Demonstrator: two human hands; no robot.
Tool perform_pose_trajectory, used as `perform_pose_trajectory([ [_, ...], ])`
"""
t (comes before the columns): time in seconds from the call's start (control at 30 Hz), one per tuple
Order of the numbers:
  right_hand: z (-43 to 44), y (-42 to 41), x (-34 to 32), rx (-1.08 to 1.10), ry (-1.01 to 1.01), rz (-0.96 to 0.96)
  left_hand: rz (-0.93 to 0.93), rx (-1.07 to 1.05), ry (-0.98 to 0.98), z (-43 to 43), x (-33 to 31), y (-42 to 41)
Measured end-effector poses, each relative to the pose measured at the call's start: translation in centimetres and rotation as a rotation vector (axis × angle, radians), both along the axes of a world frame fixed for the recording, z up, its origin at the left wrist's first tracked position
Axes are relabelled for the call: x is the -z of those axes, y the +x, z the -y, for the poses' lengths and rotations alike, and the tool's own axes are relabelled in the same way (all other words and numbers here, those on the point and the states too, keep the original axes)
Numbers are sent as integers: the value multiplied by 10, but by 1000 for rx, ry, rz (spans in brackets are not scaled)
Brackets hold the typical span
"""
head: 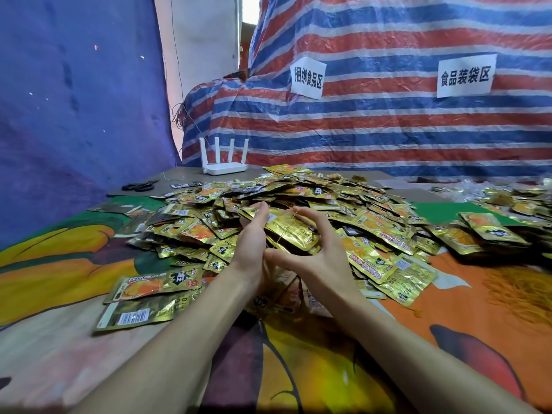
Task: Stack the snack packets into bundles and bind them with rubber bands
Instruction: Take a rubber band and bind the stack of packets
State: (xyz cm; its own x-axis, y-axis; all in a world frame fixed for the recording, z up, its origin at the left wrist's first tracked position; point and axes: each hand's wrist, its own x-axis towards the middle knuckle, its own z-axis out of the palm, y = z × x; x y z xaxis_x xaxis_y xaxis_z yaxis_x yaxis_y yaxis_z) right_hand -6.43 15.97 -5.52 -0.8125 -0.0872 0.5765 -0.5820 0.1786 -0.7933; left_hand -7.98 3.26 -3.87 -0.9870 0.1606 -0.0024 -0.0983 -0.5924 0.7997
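Observation:
A big heap of gold snack packets [298, 195] covers the middle of the table. Above its near edge I hold a stacked bundle of packets [288, 230]. My left hand [252, 237] grips the bundle's left end, thumb on top. My right hand [316, 249] has its fingers and thumb spread wide, stretching a thin yellow rubber band [291, 227] over the bundle's top face. Finished bundles [490, 231] lie at the right. A scatter of loose rubber bands [519, 288] sits on the cloth at the far right.
Two loose packets [149, 297] lie at the near left. Black scissors [139, 185] and a white router [224, 162] stand at the table's back. A striped tarp [388, 121] with two paper signs hangs behind. The colourful tablecloth [313, 369] shows under my forearms.

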Motion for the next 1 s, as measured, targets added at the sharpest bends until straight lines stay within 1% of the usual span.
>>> perform_pose_trajectory([
  [0.1,-2,-2,-3,-42,-84,53,-10,17,-10,-3,-1,0],
  [0.23,-3,-4,-4,-132,-136,155,-19,24,36,-4,-5,5],
  [0.33,-2,-4,-8,-266,-281,319,-20,13,29,-3,-5,7],
  [0.4,-3,-4,-11,-370,-443,437,-38,-3,27,-2,-5,7],
  [0.47,-4,-4,-14,-426,-541,500,-44,-15,6,-2,-5,7],
  [0.63,-4,-6,-13,-335,-501,456,-36,-47,-44,-3,-4,5],
  [0.73,-9,-9,-12,-173,-500,395,-33,-123,-76,-1,-2,1],
  [0.8,-15,-11,-10,-67,-415,299,-23,-161,-112,0,0,-2],
  [0.87,-18,-11,-8,-44,-198,173,-2,-196,-138,0,0,-3],
  [0.9,-17,-9,-6,-57,-67,141,-11,-212,-156,0,1,-5],
  [0.97,-14,-7,-2,-103,169,129,-90,-241,-213,0,5,-8],
  [1.0,-13,-8,-1,-122,251,134,-151,-275,-236,0,5,-9],
])
